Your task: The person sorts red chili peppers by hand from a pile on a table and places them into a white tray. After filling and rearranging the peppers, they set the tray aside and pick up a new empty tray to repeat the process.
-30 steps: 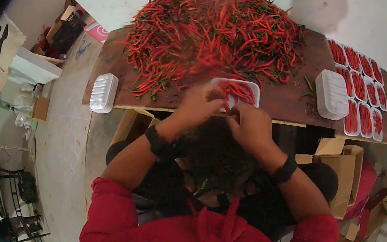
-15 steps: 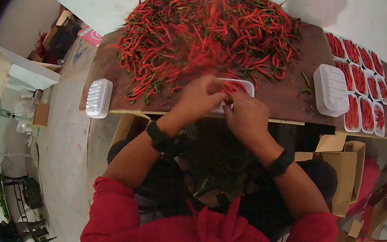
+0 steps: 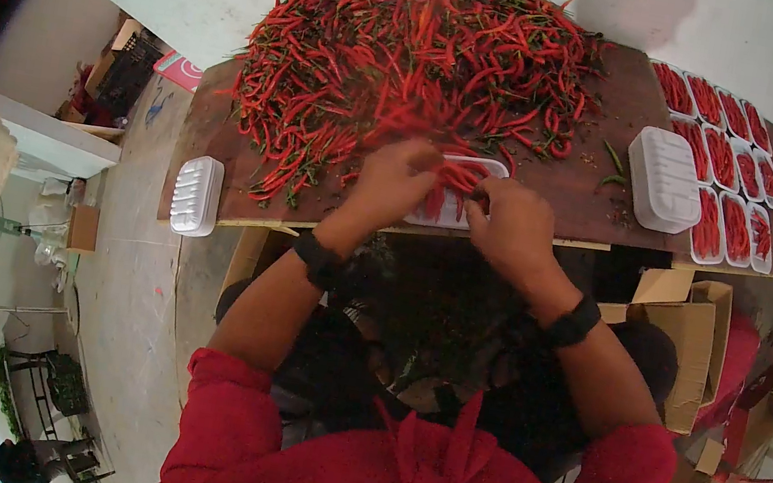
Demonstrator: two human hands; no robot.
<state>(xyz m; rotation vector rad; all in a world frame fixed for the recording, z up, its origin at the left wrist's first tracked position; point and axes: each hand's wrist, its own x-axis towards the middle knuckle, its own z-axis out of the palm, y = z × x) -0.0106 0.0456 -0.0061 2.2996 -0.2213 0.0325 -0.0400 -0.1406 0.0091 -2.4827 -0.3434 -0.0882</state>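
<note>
A white plastic tray [image 3: 454,214] sits at the front edge of the brown table, with a few red chilies [image 3: 463,177] in it. My left hand [image 3: 393,185] is at the tray's left side, its fingers closed on a red chili [image 3: 434,201] that is partly blurred. Over the tray's right side, my right hand [image 3: 515,223] has thumb and fingertips drawn together; whatever may be between them is hidden. Just beyond both hands rises a large heap of red chilies [image 3: 406,53] with green stems, smeared near its front.
Filled trays of chilies [image 3: 718,158] stand in rows at the table's right end. Stacked white trays [image 3: 664,181] lie upside down beside them, and another stack [image 3: 197,196] is at the left edge. Green chilies [image 3: 613,164] lie on the table. An open cardboard box [image 3: 679,339] is below.
My hands have moved apart over the tray, the left slightly up and left, the right to the right. More of the tray and its chilies now shows between them.
</note>
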